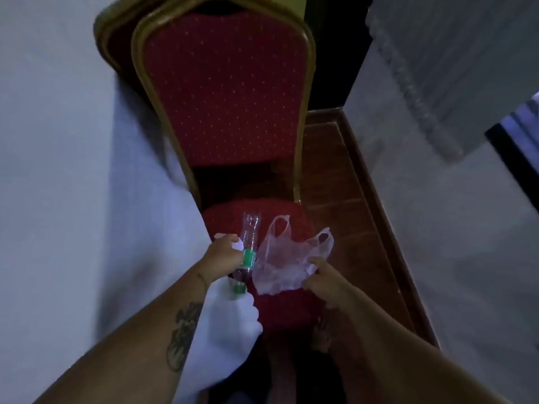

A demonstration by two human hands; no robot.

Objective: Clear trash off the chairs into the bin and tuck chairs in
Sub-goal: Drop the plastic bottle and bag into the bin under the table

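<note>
**Both hands on the trash on the red chair seat**

A red chair (224, 91) with a gold frame stands between two white tablecloths. The left tablecloth (58, 170) hangs beside the left edge of the chair and covers part of the seat there. The right tablecloth (437, 141) is well apart from the chair, with a strip of brown wooden floor (344, 199) between them. The back of the chair is upright and has a pattern of small light dots.

On the seat (285, 304) lie two pieces of trash. A clear plastic bottle (249, 234) with a green label lies near the left edge of the seat, its bottom toward the chair back and its green cap toward the person. Just beside it, more to the right edge of the seat, lies a thin, see-through plastic bag (280, 263) with two handles that point toward the chair back.

The left hand (226, 253) is closed around the middle of the bottle, at the green label. Something small and white, perhaps crumpled paper, shows between its fingers, but I cannot tell exactly what it is. The left forearm has a dark tattoo. The right hand (320, 277) touches the right side of the bag, with the thumb and fingers pinching its edge.

A bare foot (322, 335) shows on the floor by the front right corner of the seat.
</note>
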